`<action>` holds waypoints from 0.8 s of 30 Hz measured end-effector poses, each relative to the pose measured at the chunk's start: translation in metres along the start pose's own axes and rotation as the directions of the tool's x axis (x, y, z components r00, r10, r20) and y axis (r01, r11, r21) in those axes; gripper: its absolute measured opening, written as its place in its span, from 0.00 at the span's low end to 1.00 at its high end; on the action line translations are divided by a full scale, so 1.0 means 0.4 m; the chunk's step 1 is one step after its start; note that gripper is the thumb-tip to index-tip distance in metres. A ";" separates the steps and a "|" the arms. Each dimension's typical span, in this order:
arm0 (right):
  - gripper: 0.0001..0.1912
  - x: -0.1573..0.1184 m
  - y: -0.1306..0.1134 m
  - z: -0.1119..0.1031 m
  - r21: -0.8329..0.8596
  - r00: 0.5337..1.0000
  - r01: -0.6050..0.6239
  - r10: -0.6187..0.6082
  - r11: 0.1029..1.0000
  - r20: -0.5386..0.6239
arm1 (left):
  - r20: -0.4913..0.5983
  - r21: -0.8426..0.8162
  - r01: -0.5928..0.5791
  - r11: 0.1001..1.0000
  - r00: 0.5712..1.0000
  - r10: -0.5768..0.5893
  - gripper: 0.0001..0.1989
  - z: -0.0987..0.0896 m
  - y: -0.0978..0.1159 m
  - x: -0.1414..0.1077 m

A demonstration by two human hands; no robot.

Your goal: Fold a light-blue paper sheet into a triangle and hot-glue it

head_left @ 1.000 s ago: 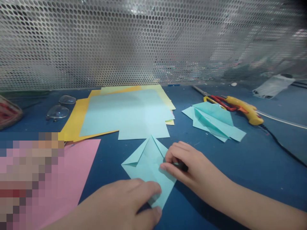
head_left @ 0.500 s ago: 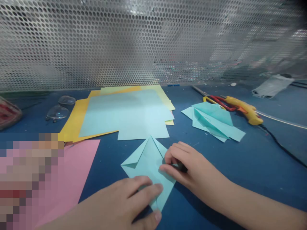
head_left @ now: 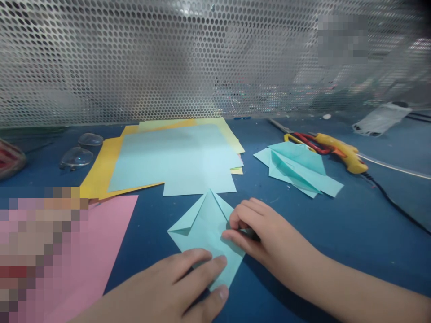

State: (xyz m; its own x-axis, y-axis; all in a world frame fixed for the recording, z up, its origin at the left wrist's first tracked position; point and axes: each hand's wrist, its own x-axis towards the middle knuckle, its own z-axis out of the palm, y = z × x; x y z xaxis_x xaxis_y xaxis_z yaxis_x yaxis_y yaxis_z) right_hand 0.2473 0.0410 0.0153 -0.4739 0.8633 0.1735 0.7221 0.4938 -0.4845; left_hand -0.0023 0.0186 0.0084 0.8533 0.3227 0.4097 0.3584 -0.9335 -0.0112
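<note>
A folded sheet of light turquoise paper (head_left: 208, 226) lies on the blue table in front of me, with its point facing away. Its upper edges carry folded flaps, and the left flap stands slightly raised. My left hand (head_left: 188, 282) rests on the lower part of the paper, its fingers spread. At the right corner, my right hand (head_left: 257, 229) is closed, thumb and curled fingers pinching the right flap. That corner is hidden behind the fingers.
A stack of blue paper (head_left: 175, 157) over yellow paper (head_left: 97, 166) lies ahead. Folded turquoise pieces (head_left: 296, 168), scissors (head_left: 306, 139) and a yellow glue gun (head_left: 346, 154) lie right. Glasses (head_left: 77, 157) and pink paper (head_left: 111, 237) are left; a perforated metal panel (head_left: 188, 58) stands behind.
My left thumb has shifted slightly upward and right along the paper's lower edge. My right hand keeps its pinch at the right flap. The whole view has drifted slightly.
</note>
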 end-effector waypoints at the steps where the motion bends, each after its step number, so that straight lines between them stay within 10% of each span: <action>1: 0.14 -0.001 0.000 0.001 0.002 1.000 0.001 -0.001 1.000 0.001 | -0.016 0.009 0.016 1.000 1.000 -0.016 0.13 0.013 0.000 -0.010; 13: 0.14 0.000 0.004 0.002 -0.003 1.000 0.012 -0.012 1.000 0.013 | 0.258 -0.143 -0.090 0.986 0.958 0.125 0.26 -0.022 -0.060 -0.038; 24: 0.14 -0.001 0.002 0.002 -0.017 1.000 0.019 -0.019 1.000 0.001 | 0.129 -0.199 -0.041 0.979 0.989 0.067 0.16 -0.010 -0.058 -0.042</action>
State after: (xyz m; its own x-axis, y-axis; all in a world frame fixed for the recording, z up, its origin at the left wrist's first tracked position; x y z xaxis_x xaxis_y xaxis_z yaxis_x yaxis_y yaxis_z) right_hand 0.2477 0.0409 0.0142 -0.4882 0.8535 0.1820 0.7212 0.5120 -0.4666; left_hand -0.0264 0.0342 0.0056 0.9173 0.2764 0.2867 0.2407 -0.9583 0.1540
